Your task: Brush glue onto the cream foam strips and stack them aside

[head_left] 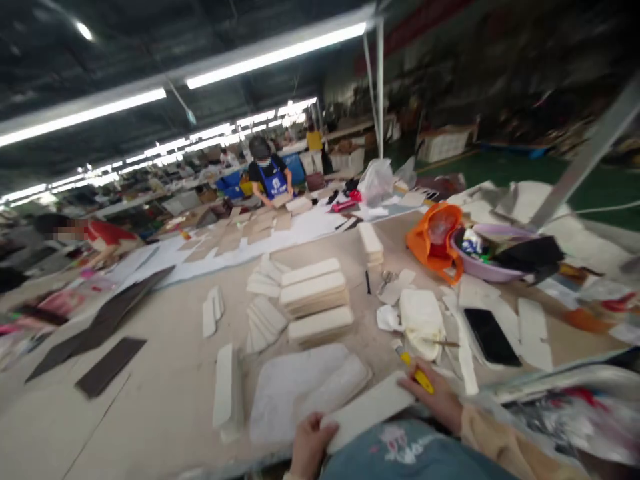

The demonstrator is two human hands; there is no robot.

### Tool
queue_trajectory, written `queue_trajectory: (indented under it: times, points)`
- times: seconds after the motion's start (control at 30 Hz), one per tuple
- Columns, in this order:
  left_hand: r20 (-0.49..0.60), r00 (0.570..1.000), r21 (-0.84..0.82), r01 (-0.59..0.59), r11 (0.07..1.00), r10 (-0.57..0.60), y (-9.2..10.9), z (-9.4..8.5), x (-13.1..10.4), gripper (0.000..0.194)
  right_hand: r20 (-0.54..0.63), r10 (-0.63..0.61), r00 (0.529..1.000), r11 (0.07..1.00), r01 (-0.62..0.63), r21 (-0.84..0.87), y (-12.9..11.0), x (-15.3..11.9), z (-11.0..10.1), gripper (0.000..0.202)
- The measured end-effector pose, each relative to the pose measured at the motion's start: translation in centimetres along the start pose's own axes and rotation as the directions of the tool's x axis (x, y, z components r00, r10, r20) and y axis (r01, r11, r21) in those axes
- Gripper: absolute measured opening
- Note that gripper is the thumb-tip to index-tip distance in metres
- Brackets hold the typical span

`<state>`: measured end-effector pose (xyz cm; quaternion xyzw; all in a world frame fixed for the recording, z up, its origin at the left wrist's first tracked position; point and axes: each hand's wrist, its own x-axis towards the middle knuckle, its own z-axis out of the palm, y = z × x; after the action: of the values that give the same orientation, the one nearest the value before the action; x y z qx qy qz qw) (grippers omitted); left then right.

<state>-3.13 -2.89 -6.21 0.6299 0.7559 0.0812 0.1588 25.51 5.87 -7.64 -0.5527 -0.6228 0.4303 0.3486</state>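
Note:
My left hand (313, 443) pinches the left end of a long pale rounded strip (373, 410), held near the table edge in front of my body. At its other end is my right hand (437, 393), with a yellow utility knife (423, 378) in its fingers. The knife points away from me, and its tip is blurred. Just beyond the strip lie flat whitish sheets (300, 383). Behind them sit stacks of similar pale pieces (315, 293), with fanned piles (264, 323) to their left.
Right of my hands lie a black phone (493, 337) and a cream padded bundle (423, 320). Scissors (385, 280), an orange bag (434, 240) and a lilac basin (493, 270) stand farther back. Dark strips (111, 365) lie left. A person in a blue apron (273, 175) works across the table.

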Motion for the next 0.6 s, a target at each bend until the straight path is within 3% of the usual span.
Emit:
queue_trajectory:
  times: [0.03, 0.07, 0.13, 0.17, 0.2, 0.27, 0.33, 0.43, 0.5, 0.6]
  points:
    - [0.073, 0.994, -0.170, 0.094, 0.981, -0.082, -0.8, 0.8, -0.8, 0.044, 0.031, 0.020, 0.999, 0.999, -0.019, -0.028, 0.0, 0.0, 0.2, 0.030]
    - [0.163, 0.972, -0.390, 0.220, 0.894, -0.168, -1.6, 1.6, -1.6, 0.042, 0.062, 0.033, 0.997, 0.999, -0.031, -0.040, 0.0, 0.1, 0.4, 0.030]
    - [0.350, 0.901, -0.747, 0.433, 0.505, -0.255, -2.7, 2.7, -2.7, 0.035, 0.124, 0.043, 0.991, 0.999, -0.039, -0.031, 0.1, 0.4, 0.8, 0.031]
    - [0.414, 0.872, -0.823, 0.481, 0.302, -0.261, -3.0, 3.0, -3.2, 0.037, 0.153, 0.039, 0.987, 0.999, -0.035, -0.028, 0.3, 0.5, 1.0, 0.030]
    - [0.451, 0.854, -0.851, 0.500, 0.164, -0.261, -3.3, 3.2, -3.5, 0.040, 0.180, 0.031, 0.983, 0.999, -0.027, -0.026, 0.5, 0.6, 1.2, 0.030]
    - [0.468, 0.837, -0.867, 0.497, 0.036, -0.283, -3.7, 3.4, -3.8, 0.046, 0.222, 0.006, 0.975, 1.000, -0.001, -0.020, 1.0, 0.9, 1.8, 0.028]
    - [0.436, 0.825, -0.868, 0.491, 0.077, -0.359, -4.3, 3.5, -3.8, 0.046, 0.243, -0.021, 0.970, 1.000, 0.025, -0.017, 1.3, 1.4, 2.7, 0.028]
    - [0.299, 0.810, -0.794, 0.505, 0.338, -0.505, -5.5, 3.6, -2.9, 0.036, 0.221, -0.037, 0.975, 0.999, 0.044, -0.029, 1.3, 2.6, 4.4, 0.028]
    - [0.216, 0.802, -0.723, 0.515, 0.461, -0.557, -6.4, 3.7, -2.0, 0.028, 0.184, -0.030, 0.982, 0.998, 0.040, -0.054, 1.2, 3.5, 5.7, 0.028]
    - [0.162, 0.797, -0.659, 0.526, 0.538, -0.582, -7.3, 3.8, -0.5, 0.022, 0.102, 0.001, 0.995, 0.996, 0.009, -0.093, 1.2, 4.7, 7.5, 0.030]
